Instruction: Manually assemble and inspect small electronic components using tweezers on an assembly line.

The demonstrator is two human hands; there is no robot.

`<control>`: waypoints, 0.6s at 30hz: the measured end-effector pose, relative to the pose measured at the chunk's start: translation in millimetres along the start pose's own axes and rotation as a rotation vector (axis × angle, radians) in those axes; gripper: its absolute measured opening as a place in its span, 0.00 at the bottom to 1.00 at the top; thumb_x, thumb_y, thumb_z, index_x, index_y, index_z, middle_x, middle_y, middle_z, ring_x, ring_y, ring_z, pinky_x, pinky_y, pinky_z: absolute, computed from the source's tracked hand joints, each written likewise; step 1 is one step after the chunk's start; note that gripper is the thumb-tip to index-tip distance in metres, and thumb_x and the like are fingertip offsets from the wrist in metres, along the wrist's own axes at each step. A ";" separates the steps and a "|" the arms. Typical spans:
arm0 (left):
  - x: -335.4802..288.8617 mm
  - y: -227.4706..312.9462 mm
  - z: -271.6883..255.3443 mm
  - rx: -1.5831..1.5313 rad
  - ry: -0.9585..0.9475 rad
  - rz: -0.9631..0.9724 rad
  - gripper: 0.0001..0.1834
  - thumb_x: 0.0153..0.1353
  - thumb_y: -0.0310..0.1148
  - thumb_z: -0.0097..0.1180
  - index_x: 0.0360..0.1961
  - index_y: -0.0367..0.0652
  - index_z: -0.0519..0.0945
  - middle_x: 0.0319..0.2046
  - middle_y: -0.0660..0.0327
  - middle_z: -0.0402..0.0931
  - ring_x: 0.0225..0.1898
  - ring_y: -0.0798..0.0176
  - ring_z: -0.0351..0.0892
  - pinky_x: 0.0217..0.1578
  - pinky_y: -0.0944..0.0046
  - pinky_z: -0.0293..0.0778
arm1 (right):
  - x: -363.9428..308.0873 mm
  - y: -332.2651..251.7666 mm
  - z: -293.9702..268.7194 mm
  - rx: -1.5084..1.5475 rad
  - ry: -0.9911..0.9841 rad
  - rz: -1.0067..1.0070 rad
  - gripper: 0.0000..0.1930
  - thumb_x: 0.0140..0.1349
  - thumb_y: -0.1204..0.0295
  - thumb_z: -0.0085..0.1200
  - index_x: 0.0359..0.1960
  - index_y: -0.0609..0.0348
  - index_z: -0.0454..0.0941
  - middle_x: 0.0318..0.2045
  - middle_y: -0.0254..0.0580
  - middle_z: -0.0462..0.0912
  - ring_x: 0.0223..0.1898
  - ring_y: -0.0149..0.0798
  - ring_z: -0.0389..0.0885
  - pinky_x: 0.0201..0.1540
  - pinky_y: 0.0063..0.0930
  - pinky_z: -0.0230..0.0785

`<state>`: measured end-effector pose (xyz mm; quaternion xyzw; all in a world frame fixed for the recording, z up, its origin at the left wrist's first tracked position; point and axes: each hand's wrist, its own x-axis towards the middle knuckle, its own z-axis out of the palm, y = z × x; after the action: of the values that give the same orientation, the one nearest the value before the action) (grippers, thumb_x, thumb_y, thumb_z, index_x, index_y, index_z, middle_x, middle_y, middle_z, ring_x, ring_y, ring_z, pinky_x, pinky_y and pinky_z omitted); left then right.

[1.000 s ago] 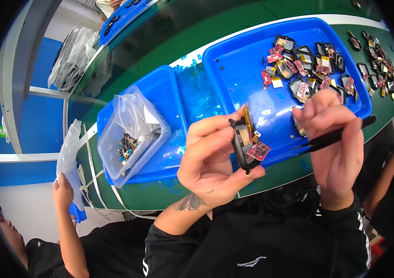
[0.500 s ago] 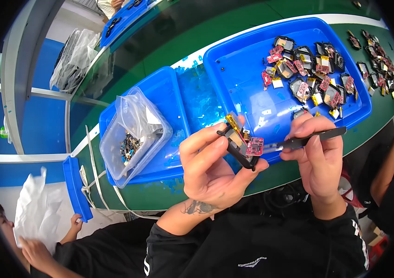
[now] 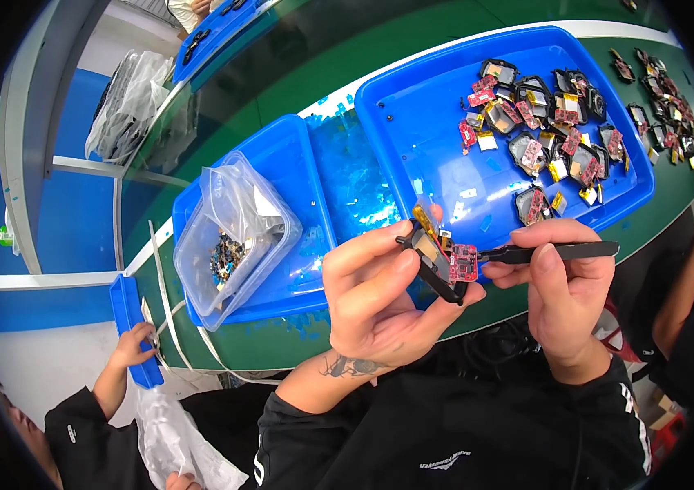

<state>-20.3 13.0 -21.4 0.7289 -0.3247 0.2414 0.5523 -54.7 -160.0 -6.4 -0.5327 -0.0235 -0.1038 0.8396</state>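
My left hand grips a small black plastic housing by its edges, tilted above the front of the table. From the housing sticks a red circuit board, with a yellow-taped part at its upper end. My right hand pinches slim black tweezers, held level. Their tip meets the right edge of the red board; whether it grips the board is too small to tell. Behind my hands, a big blue tray carries several similar opened housings with red boards and silvery or yellow battery packs.
A clear plastic box with small parts and a plastic bag stands in a second blue tray. More boards lie on the green table at right. Another person's hand touches a narrow blue tray at left; a co-worker's arm is at right.
My hands and the housing have shifted slightly right. The red board now sticks out further toward the tweezers. At left, the other person has lowered a white plastic bag.
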 end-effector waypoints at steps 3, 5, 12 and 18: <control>-0.6 -1.3 -0.8 0.010 0.004 -0.008 0.40 0.46 0.30 0.72 0.58 0.49 0.61 0.54 0.50 0.61 0.51 0.43 0.76 0.48 0.53 0.80 | -0.5 1.1 2.0 -0.019 0.001 0.005 0.12 0.66 0.74 0.50 0.43 0.74 0.74 0.34 0.54 0.81 0.33 0.40 0.85 0.36 0.26 0.80; -0.3 -0.7 -0.2 -0.007 0.000 -0.003 0.40 0.46 0.30 0.72 0.58 0.49 0.61 0.53 0.50 0.61 0.51 0.43 0.76 0.48 0.53 0.80 | -1.0 -1.2 4.5 -0.010 0.030 0.006 0.12 0.66 0.74 0.49 0.44 0.74 0.74 0.35 0.54 0.81 0.33 0.40 0.85 0.36 0.26 0.80; -1.0 -0.7 1.9 -0.006 0.017 0.012 0.39 0.46 0.29 0.72 0.57 0.48 0.62 0.52 0.52 0.62 0.51 0.48 0.76 0.50 0.51 0.79 | -2.6 2.2 3.9 -0.018 0.035 -0.051 0.13 0.66 0.74 0.49 0.45 0.75 0.73 0.36 0.54 0.81 0.34 0.40 0.84 0.37 0.26 0.80; -1.1 -0.5 2.7 -0.005 0.025 0.001 0.39 0.47 0.27 0.71 0.57 0.47 0.62 0.52 0.53 0.62 0.51 0.50 0.76 0.51 0.49 0.78 | -2.4 5.4 3.7 -0.024 0.026 -0.025 0.12 0.66 0.74 0.49 0.44 0.75 0.74 0.35 0.54 0.81 0.34 0.40 0.84 0.37 0.27 0.80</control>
<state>-20.7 10.7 -23.2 0.7242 -0.3187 0.2498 0.5582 -55.7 -154.1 -10.0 -0.5408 -0.0181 -0.1215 0.8322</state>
